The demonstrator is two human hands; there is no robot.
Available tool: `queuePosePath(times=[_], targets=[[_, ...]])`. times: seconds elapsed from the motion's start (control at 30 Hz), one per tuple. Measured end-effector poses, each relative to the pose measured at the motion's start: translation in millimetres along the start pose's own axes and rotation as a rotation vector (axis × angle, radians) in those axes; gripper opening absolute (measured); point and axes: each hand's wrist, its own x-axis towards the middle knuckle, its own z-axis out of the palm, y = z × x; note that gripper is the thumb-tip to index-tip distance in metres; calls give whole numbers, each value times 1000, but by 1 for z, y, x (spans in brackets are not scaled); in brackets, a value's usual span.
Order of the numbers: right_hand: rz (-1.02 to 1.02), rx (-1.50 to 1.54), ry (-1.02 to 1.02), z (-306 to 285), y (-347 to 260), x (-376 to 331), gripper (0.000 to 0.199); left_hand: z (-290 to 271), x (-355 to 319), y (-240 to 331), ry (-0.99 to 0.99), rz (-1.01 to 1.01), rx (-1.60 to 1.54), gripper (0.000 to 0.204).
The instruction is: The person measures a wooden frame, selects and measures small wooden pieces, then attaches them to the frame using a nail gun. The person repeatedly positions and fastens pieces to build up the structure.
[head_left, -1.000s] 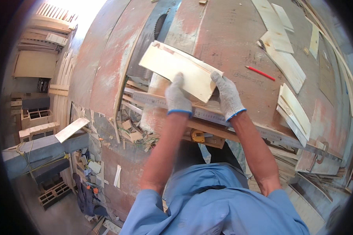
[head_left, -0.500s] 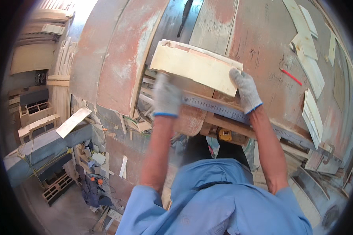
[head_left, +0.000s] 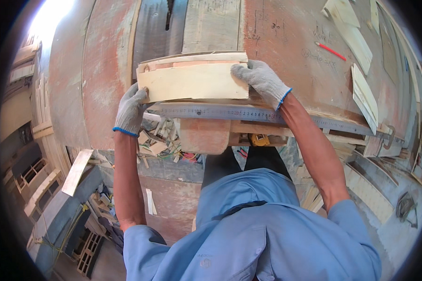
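So the board (head_left: 192, 86) is right between the two gloved hands, long axis running left to right, pretty much in line with the steel ruler (head_left: 211, 112) along the near edge of the bench (head_left: 286, 70). Neither hand is closer, they've each got an end. Left hand (head_left: 131, 108) is clamped on the left end near the near corner, thumb on the face, other fingers partly hidden. Right hand (head_left: 262, 80) grips the right end a bit farther up, thumb on the face too, fingertips mostly out of sight. Can't tell if the board touches the bench or is held just above it. Saw blade (head_left: 169, 13) sits beyond it, far side; red pencil (head_left: 330, 51) is off to the right.
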Motion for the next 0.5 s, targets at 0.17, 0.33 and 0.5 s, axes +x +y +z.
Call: queuePosePath(times=[0.17, 0.33, 0.5], targets=[[41, -216, 17, -3, 4, 2, 53, -5, 7, -15, -13, -9, -51, 46], [64, -137, 6, -9, 2, -11, 54, 6, 7, -7, -30, -25, 11, 37], [101, -143, 36, -15, -3, -24, 55, 7, 10, -11, -56, -10, 36, 35]])
